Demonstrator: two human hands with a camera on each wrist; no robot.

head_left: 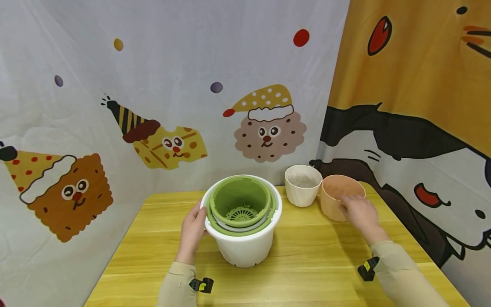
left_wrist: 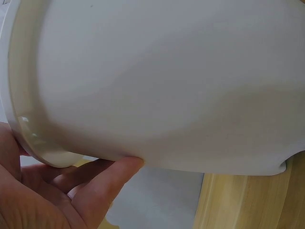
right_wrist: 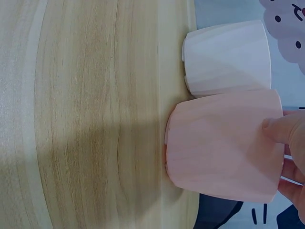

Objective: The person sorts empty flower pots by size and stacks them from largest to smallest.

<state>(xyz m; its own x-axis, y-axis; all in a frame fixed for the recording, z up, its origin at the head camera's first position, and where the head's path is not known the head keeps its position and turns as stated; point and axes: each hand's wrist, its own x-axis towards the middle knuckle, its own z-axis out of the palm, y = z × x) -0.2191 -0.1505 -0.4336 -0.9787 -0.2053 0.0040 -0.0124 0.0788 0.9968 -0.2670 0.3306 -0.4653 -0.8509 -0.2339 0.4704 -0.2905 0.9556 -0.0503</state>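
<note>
A large white flower pot (head_left: 245, 249) stands mid-table, with a green pot (head_left: 241, 192) and other green and grey pots nested inside it. My left hand (head_left: 193, 228) grips its left rim; in the left wrist view the fingers (left_wrist: 107, 183) curl under the lip against the outer wall. On the right, a peach flower pot (head_left: 333, 204) stands near the back edge. My right hand (head_left: 360, 213) pinches its near rim, thumb (right_wrist: 276, 129) outside and fingers over the inside. A small white pot (head_left: 301, 194) sits right beside the peach one.
The wooden table (head_left: 153, 251) ends at a pale printed curtain (head_left: 168, 64) behind. Another curtain, orange with an animal print (head_left: 414, 85), hangs along the right side. Bare wood lies in front of both small pots.
</note>
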